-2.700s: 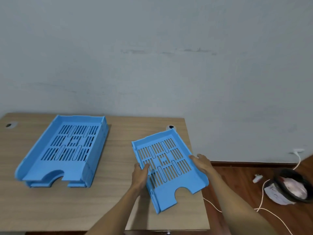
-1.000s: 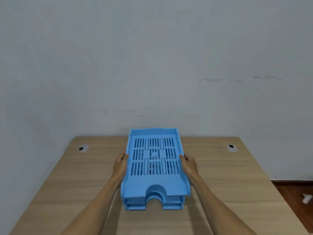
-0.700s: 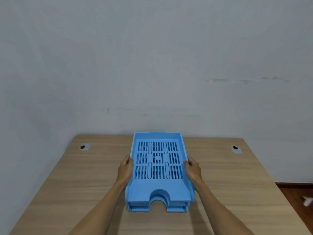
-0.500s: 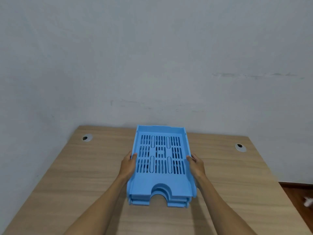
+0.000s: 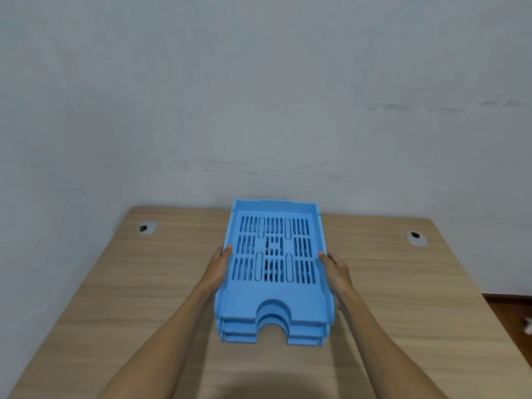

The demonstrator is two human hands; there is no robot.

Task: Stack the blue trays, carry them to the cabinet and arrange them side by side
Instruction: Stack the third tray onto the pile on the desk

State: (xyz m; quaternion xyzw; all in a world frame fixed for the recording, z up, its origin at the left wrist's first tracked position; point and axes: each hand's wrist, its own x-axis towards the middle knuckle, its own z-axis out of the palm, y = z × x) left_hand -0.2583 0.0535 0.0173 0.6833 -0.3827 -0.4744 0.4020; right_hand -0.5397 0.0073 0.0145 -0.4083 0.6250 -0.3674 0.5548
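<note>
A stack of blue slotted trays (image 5: 275, 300) sits nested, one inside another, over the middle of the wooden table (image 5: 121, 298); three front lips with arched cut-outs show at the near end. My left hand (image 5: 217, 267) grips the stack's left wall, thumb on the rim. On the opposite wall, my right hand (image 5: 336, 272) holds the right side the same way. The stack looks raised slightly off the tabletop, its far end higher. No cabinet is in view.
The table butts against a pale grey wall at the back and left. Two round cable holes (image 5: 146, 227) (image 5: 416, 238) lie near its far corners. Dark wooden floor (image 5: 515, 309) shows past the right edge.
Earlier one tray was held at the table's right end, apart from the others; now it is nested on the stack. Over the last second the stack has come nearer and larger in view.
</note>
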